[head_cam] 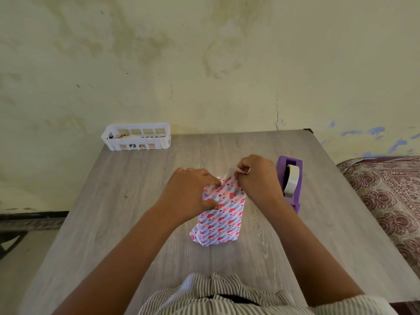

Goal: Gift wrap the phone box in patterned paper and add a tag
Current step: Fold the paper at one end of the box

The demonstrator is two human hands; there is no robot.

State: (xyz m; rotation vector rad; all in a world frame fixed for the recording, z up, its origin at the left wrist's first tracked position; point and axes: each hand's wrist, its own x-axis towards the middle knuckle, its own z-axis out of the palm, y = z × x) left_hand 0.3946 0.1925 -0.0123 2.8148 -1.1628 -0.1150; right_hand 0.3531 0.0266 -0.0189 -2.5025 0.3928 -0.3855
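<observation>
Your left hand (191,192) pressed the wrapped box (219,214) while your right hand (256,176) pinched its far-end paper flap (234,172); tugging harder risked tearing it.

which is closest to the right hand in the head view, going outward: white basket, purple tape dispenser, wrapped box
1. Wrapped box: the right hand pinches paper at its far end.
2. Purple tape dispenser: just right of that hand.
3. White basket: far left corner of the table.
</observation>
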